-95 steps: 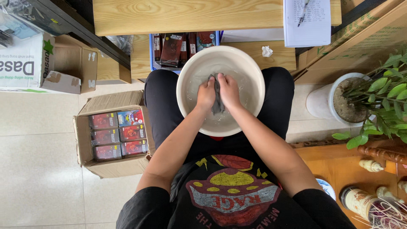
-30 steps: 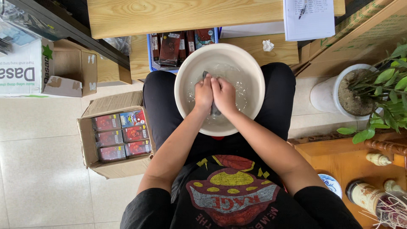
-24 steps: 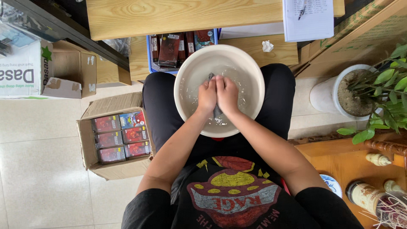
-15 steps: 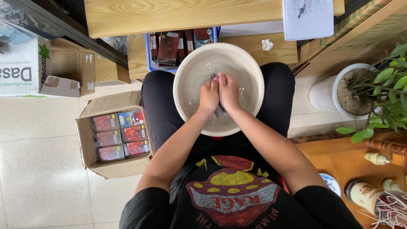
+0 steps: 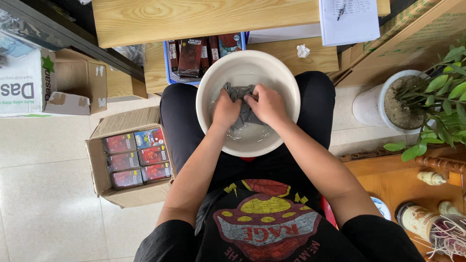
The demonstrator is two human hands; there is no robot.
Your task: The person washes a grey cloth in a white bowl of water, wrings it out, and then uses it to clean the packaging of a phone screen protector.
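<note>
Head view: both of your hands are inside the white basin (image 5: 286, 87), which rests on your lap between your knees, so that the water in it is at easy reach and drips fall back into the bowl. Your left hand (image 5: 225, 109) and right hand (image 5: 267, 103) sit close together, each closed around a fold of the grey cloth (image 5: 242, 114). Gripping from two sides bunches the fabric between the fists, which suits rubbing one part against another. The cloth lies partly in the shallow water at the bottom of the basin and partly lifted between your hands; its upper edge shows above your knuckles.

Surroundings: a wooden bench (image 5: 204, 17) stands just ahead of your knees, with a lower shelf that carries a blue tray of dark packets (image 5: 194, 53) and a crumpled white tissue (image 5: 303, 50). A sheet of paper (image 5: 348, 19) lies on the bench top. An open cardboard box (image 5: 128, 160) of red and blue packs sits on the floor tiles beside your left leg. A potted plant (image 5: 412, 97) stands near your right knee; its leaves reach toward your right forearm. Nothing lies between your hands and the cloth. The bench edge limits forward room for the basin
</note>
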